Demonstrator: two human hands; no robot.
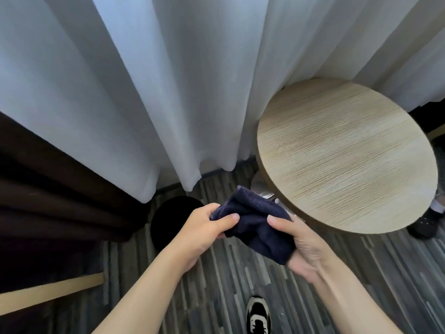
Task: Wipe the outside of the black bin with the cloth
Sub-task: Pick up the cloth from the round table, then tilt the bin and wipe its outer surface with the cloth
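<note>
A dark navy cloth (pixel 255 220) is bunched between both hands at mid-frame, well above the floor. My left hand (pixel 204 232) pinches its left edge with thumb and fingers. My right hand (pixel 303 247) grips its right side, thumb on top and palm under the hanging end. The round black bin (pixel 168 220) stands on the carpet below and left of my hands, close to the curtains; my left hand and forearm hide its right part. Neither hand touches the bin.
A round light-wood table (pixel 346 160) stands right of my hands. White curtains (pixel 168 92) hang behind, a dark brown curtain (pixel 48 194) at the left. My shoe (pixel 258 314) is on the striped carpet; another person's shoe (pixel 423 225) sits beyond the table.
</note>
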